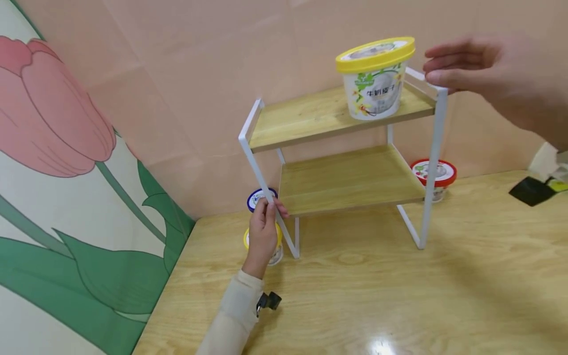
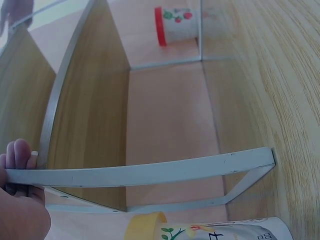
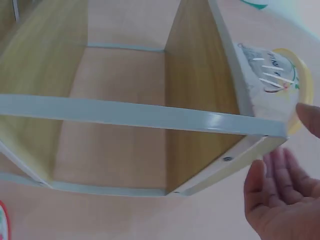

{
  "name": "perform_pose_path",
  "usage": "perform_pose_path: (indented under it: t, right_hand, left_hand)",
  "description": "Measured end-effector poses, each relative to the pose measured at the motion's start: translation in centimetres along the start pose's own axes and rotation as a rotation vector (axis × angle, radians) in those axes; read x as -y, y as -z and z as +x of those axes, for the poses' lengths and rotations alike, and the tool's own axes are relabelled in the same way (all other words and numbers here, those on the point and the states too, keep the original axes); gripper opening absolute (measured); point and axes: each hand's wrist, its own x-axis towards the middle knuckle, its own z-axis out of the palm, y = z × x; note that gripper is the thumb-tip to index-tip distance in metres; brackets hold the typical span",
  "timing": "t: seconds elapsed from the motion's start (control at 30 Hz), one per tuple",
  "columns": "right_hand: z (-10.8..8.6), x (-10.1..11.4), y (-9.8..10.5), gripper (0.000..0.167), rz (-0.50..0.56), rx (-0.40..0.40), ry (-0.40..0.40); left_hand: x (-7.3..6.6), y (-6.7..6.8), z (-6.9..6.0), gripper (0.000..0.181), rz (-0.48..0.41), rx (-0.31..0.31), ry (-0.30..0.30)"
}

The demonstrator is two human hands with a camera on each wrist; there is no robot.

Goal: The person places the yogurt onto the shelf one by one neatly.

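A two-tier wooden rack with a white metal frame stands on the table. My left hand grips the frame's left leg, fingers wrapped behind it. On the top board sits an ice cream tub with a yellow lid, near the right end. My right hand is beside the rack's top right corner, just right of that tub, fingers loosely extended and holding nothing. Whether it touches the frame I cannot tell. In the right wrist view, the yellow-lidded tub shows beyond the corner.
Behind and beside the left leg stand a blue-lidded tub and another yellow-lidded tub, both partly hidden. A red-lidded tub is behind the right leg. The table meets a pink backdrop and a tulip-printed panel.
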Motion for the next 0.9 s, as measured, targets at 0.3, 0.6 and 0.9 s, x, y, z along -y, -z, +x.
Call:
perform_pose_path:
  t: [0.3, 0.6, 0.9]
  right_hand:
    - [-2.9, -2.1, -1.1, 0.041, 0.168, -0.086, 0.045]
    - [-6.4, -5.3, -2.8, 0.034, 0.127, -0.185, 0.033]
    - [-10.8, -10.2, -3.3, 0.026, -0.173, -0.203, -0.134]
  left_hand:
    - [0.2, 0.2, 0.2, 0.029, 0.005, 0.009, -0.013]
    - [0.0, 0.1, -0.1, 0.028, -0.02, 0.014, -0.011]
    - [0.0, 0.1, -0.1, 0.029, -0.015, 0.02, -0.04]
